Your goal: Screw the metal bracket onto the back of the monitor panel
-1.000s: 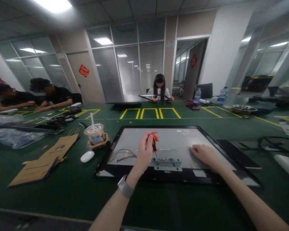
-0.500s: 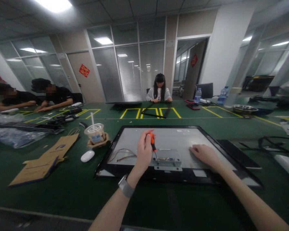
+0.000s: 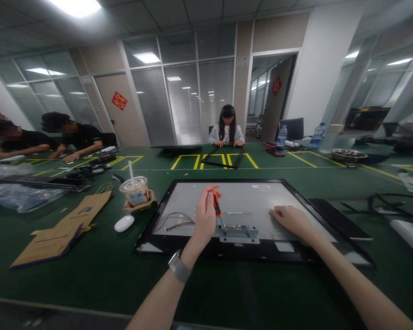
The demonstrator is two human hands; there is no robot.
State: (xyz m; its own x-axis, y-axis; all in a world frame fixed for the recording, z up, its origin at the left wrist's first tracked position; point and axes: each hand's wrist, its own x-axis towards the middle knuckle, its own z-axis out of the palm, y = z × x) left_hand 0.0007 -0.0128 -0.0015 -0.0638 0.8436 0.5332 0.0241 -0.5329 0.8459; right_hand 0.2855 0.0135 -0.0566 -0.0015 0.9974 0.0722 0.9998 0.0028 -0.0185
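A monitor panel lies back side up on the green table, with a small metal connector plate near its front edge. My left hand is closed around an orange-handled screwdriver, its tip down at the left end of the plate. My right hand rests flat on the panel's back, right of the plate, fingers stretched out. Thin coloured wires run across the panel to the left of my left hand.
A lidded drink cup with a straw, a white mouse and flattened cardboard lie left of the panel. Cables lie at the right. A person sits across the table with a black frame; two more people sit at far left.
My left hand has turned the screwdriver slightly, its handle tilting left. The person opposite has lowered the black frame onto the table.
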